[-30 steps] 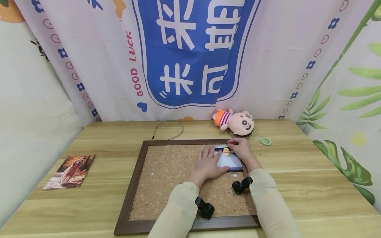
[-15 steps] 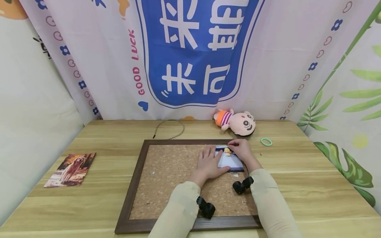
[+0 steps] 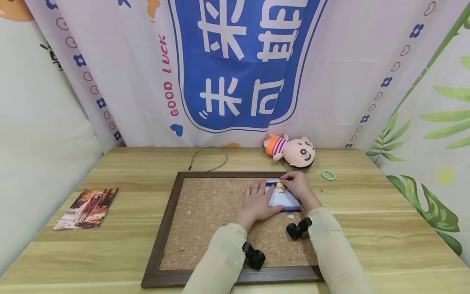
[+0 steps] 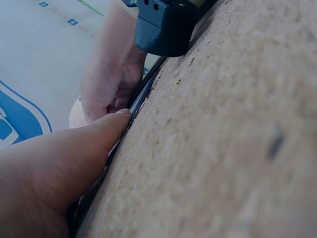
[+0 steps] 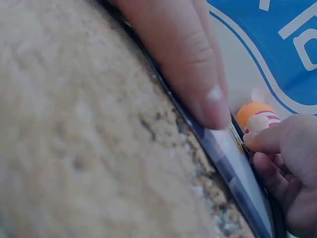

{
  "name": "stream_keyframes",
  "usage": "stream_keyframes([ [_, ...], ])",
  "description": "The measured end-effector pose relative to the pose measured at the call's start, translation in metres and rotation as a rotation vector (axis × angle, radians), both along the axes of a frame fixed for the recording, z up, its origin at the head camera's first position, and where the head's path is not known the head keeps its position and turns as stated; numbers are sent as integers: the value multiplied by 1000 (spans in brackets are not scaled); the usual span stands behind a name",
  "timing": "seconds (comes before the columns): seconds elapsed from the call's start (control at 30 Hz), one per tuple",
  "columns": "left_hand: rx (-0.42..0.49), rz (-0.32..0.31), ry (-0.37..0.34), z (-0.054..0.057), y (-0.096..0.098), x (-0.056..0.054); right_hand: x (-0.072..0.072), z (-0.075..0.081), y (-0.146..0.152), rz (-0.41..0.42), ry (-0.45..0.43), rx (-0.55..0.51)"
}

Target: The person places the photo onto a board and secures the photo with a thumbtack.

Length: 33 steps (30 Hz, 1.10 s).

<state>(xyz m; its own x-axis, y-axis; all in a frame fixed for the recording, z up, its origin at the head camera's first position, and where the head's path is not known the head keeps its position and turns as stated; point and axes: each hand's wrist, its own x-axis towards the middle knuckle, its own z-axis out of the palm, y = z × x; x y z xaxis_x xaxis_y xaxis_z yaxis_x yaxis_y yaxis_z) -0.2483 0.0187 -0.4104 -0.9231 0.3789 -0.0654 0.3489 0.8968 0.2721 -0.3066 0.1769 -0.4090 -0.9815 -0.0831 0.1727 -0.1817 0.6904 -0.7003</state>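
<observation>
A small picture card (image 3: 285,201) with a yellow cartoon figure lies at the upper right of the framed corkboard (image 3: 209,224). My left hand (image 3: 258,202) rests spread on the board, its thumb and fingers pressing the card's left and lower edges. At the card's top edge my right hand (image 3: 296,183) pinches a small pin between thumb and forefinger. That pin is mostly hidden by the fingertips; only a thin shiny sliver shows in the right wrist view. Seen edge-on, the card (image 5: 242,173) lies close against the cork.
A dog photo (image 3: 87,208) lies on the table at left. Behind the board are a thin headband-like loop (image 3: 208,148) and a plush doll (image 3: 291,151). A green ring (image 3: 328,175) sits to the right. Silvery specks (image 3: 187,212) dot the cork.
The view has shifted slightly. Both hands stay in nearly the same place on the card.
</observation>
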Motion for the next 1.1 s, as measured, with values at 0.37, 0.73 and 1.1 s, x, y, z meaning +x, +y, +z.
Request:
stream_keyframes([
  [0.37, -12, 1, -10, 1, 1, 1, -1, -1, -1, 4, -19, 7],
  [0.73, -17, 3, -18, 1, 0, 1, 2, 4, -4, 8, -36, -18],
  [1.1, -23, -4, -20, -1, 0, 0, 1, -1, 0, -28, -48, -34],
])
